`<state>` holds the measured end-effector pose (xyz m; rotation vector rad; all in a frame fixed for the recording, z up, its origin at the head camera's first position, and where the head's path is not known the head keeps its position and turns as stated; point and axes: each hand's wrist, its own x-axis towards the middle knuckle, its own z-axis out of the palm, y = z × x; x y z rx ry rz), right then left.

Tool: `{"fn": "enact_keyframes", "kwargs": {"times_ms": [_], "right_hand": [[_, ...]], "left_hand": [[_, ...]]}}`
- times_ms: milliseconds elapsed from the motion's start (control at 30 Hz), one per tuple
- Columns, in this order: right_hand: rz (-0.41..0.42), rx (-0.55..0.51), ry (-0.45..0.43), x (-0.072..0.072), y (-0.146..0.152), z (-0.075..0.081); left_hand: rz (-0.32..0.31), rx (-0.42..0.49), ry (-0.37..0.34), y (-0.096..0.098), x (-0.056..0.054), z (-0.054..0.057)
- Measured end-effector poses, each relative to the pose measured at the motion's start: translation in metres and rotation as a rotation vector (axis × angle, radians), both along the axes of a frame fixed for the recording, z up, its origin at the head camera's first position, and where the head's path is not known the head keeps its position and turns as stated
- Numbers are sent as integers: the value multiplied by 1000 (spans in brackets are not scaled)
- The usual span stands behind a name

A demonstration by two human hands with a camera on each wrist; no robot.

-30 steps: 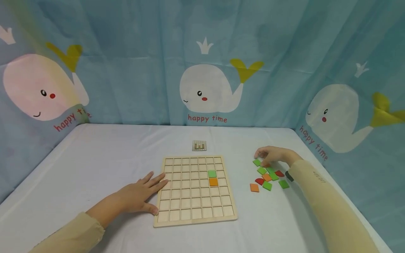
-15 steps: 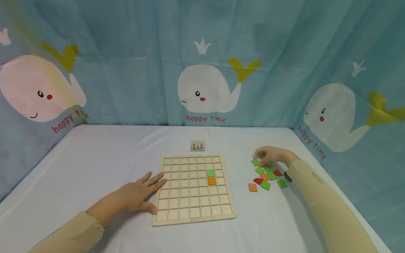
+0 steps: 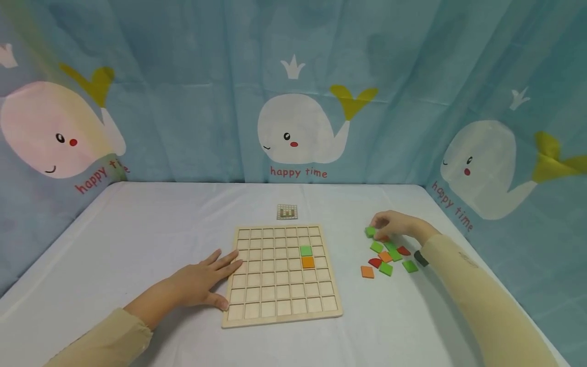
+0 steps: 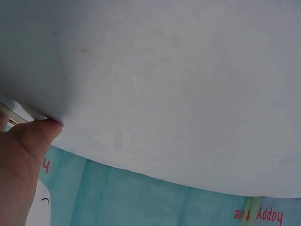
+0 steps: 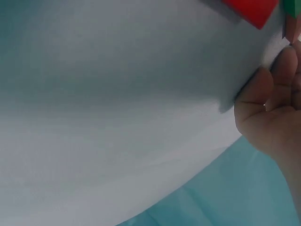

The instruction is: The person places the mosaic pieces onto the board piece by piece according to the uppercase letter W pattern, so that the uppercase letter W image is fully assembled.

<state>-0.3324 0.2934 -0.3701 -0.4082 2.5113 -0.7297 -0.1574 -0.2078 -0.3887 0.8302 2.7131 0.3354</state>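
My left hand (image 3: 199,283) lies with fingers spread, fingertips and thumb on the left edge of a wooden grid board (image 3: 282,322). On the board, a light green tile (image 3: 305,251) sits directly above an orange tile (image 3: 308,262), in neighbouring squares. To the right of the board, my right hand (image 3: 395,223) pinches a green square tile (image 3: 370,232) between thumb and fingers, its near edge tipped up. Loose tiles lie just below this hand, one orange-red tile (image 3: 384,238) partly hidden under it. In the right wrist view, the curled fingers (image 5: 254,92) partly show.
Several green, orange and red pieces lie in the pile, including a red quarter-round (image 3: 403,251), an orange square (image 3: 367,271) and a green square (image 3: 410,266). A dark piece (image 3: 420,258) sits beside the right sleeve. A small pattern card (image 3: 287,212) lies behind the board.
The green tile at my right fingertips has been gripped and tilted up slightly off the cloth. My left hand stays on the board edge. The head view has shifted a little.
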Motion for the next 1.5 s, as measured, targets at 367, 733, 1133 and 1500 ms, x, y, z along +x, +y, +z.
{"fn": "enact_keyframes", "kwargs": {"times_ms": [367,733,1133,1500], "right_hand": [[-1,-63,86,15,-3,3],[-38,-125,171,36,-21,16],[-47,-154,224,58,-41,28],[-1,-189,288,75,-60,28]], "left_hand": [[5,-6,-21,2,-2,1],[0,0,-19,1,-1,1],[15,-9,-7,2,0,1],[12,-1,-7,1,-1,-1]]}}
